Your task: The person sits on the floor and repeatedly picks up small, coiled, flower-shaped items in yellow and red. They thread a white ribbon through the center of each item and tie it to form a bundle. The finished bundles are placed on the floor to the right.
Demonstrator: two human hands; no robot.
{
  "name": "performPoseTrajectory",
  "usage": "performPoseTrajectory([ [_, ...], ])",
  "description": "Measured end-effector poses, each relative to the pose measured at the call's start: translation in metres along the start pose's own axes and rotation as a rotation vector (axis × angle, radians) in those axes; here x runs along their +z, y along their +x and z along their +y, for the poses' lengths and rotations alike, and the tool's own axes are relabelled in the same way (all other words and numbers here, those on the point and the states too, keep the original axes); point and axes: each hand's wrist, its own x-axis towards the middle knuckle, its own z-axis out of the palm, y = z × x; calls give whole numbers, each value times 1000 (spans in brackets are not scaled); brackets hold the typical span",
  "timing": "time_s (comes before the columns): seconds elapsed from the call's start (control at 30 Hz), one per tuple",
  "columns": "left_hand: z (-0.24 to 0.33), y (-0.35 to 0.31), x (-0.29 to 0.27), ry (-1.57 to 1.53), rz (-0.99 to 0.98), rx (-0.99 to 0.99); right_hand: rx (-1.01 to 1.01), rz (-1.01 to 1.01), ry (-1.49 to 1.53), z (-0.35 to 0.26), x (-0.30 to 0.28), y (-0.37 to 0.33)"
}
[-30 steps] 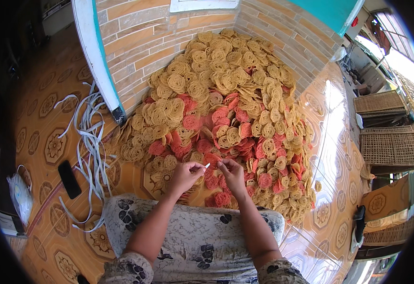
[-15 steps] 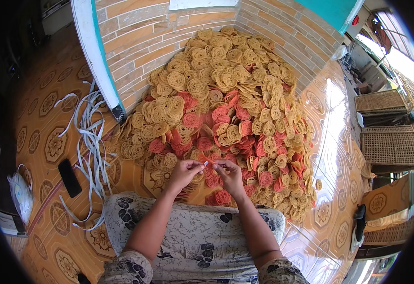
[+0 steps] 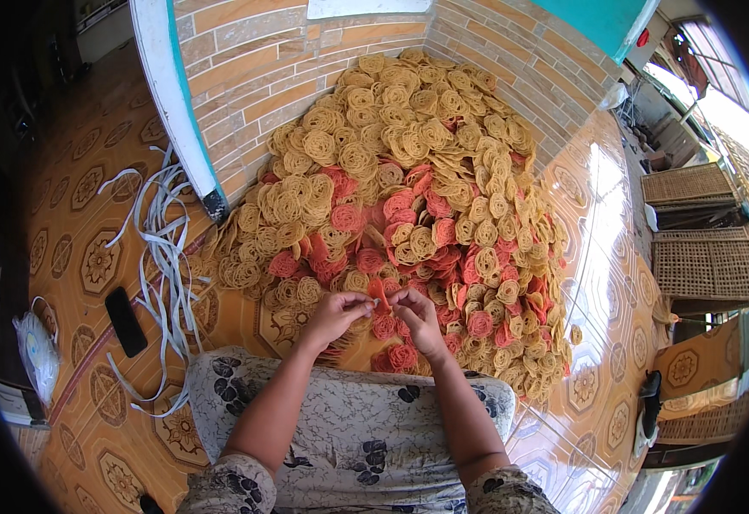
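Note:
My left hand [image 3: 337, 318] is closed in a pinch, with a small white bit, like a strip end, showing at its fingertips. Close beside it, my right hand [image 3: 420, 320] is also pinched, at the edge of a reddish cracker [image 3: 379, 292] that stands between the two hands. Both hands are in front of my lap, at the near side of a large heap of round, coiled-strand crackers [image 3: 361, 158]. Most of the heap is yellow, with red ones [image 3: 346, 217] mixed through the middle and near part. My fingers hide part of what they hold.
White flat strips [image 3: 164, 248] lie tangled on the tiled floor [image 3: 100, 257] to the left. Near them are a black phone [image 3: 126, 322] and a clear plastic bag [image 3: 37, 355]. A brick-patterned wall [image 3: 246, 68] backs the heap. Woven racks [image 3: 704, 261] stand at the right.
The reddish cracker between my hands has turned and now shows more upright. My fingertips have shifted slightly, and less of the white bit shows. The heap looks unchanged.

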Motion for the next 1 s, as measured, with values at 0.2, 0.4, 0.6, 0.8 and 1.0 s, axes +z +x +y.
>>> performPoseTrajectory([
  [0.2, 1, -1, 1, -45, -9, -19, -12, -19, 73, -3, 5, -1],
  [0.4, -2, 1, 1, -100, 4, -53, -72, 48, 20, 4, 12, 5],
  [0.6, -4, 2, 0, -178, 33, -80, -97, 76, 47, 13, 14, 6],
  [0.8, -7, 3, -1, -189, 49, -75, -167, 6, -71, 3, 19, 2],
  [1.0, -12, 4, 0, -49, 45, 53, -56, 96, -47, -3, 18, 1],
])
